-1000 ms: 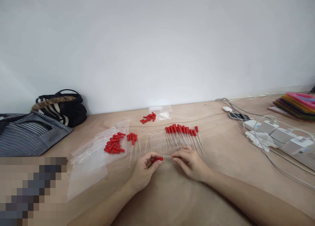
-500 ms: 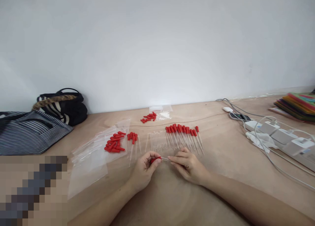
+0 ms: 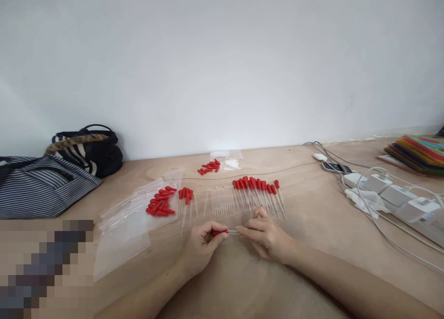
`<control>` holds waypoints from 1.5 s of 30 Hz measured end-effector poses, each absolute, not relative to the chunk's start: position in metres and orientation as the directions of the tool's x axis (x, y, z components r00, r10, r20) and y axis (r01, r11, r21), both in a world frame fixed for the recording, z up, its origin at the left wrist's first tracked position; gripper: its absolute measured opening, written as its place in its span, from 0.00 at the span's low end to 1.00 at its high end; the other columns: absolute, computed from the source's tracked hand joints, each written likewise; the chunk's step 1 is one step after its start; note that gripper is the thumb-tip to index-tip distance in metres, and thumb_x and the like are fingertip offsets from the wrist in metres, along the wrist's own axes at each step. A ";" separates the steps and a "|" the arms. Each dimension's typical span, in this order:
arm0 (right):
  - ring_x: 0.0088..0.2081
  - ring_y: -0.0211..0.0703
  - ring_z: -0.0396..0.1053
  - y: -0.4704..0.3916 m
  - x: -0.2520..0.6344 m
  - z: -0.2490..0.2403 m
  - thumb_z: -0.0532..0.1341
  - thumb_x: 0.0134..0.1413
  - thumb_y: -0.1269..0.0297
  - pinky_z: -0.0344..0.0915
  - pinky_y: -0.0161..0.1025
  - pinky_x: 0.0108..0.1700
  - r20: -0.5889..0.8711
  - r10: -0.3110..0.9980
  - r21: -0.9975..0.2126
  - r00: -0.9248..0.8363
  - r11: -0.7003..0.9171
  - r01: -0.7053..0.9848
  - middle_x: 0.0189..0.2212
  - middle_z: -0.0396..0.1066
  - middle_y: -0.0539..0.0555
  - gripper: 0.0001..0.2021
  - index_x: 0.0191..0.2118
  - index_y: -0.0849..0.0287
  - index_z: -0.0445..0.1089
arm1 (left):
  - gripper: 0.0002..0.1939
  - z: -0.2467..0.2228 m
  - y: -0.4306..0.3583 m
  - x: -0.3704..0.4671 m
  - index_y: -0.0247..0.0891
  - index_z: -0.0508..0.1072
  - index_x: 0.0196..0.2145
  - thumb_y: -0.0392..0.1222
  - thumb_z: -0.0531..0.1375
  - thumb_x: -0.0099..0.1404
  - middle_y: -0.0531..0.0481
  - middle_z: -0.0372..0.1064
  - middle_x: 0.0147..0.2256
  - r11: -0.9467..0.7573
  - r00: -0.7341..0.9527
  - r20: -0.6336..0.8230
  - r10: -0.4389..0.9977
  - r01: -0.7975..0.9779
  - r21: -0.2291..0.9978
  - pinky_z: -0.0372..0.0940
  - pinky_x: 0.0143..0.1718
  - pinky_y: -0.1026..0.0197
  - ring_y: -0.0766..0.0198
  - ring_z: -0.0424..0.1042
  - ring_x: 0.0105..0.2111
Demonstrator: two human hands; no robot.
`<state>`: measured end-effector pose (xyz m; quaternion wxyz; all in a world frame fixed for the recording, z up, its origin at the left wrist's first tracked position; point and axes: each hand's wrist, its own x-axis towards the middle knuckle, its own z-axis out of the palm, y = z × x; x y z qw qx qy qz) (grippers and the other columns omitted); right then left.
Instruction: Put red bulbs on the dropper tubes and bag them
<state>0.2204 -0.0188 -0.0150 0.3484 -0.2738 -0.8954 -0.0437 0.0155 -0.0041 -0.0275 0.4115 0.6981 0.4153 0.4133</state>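
My left hand (image 3: 204, 246) is closed around a red rubber dropper bulb (image 3: 219, 233), possibly more than one, partly covered by the fingers. Clear glass dropper tubes (image 3: 233, 232) run from the bulb to my right hand (image 3: 268, 235), which pinches their other end. Beyond my right hand lies a row of red-capped droppers (image 3: 258, 184). Bare glass tubes (image 3: 220, 201) lie side by side to its left. A smaller group of capped droppers (image 3: 186, 195) rests farther left, near a pile of loose red bulbs (image 3: 161, 202) on clear plastic bags (image 3: 125, 222).
More red bulbs (image 3: 210, 166) lie near the wall by a clear bag (image 3: 231, 159). At left stand a striped bag (image 3: 52, 189) and a black bag (image 3: 107, 157). On the right are a power strip with white chargers (image 3: 398, 197), cables and a stack of coloured sheets (image 3: 419, 154).
Both hands have come slightly nearer to me with the bulb and tubes, which now lie more level. Both grips stay closed, and the things on the table have not been rearranged.
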 end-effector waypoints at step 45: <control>0.24 0.35 0.61 -0.015 0.218 -0.018 0.49 0.55 0.71 0.53 0.40 0.37 0.589 0.580 -0.340 -0.563 0.810 0.478 0.21 0.67 0.50 0.12 0.40 0.60 0.68 | 0.07 -0.012 -0.002 0.014 0.38 0.74 0.31 0.37 0.56 0.57 0.50 0.72 0.27 -0.575 0.482 0.402 0.779 0.291 0.765 0.64 0.27 0.66 0.67 0.69 0.25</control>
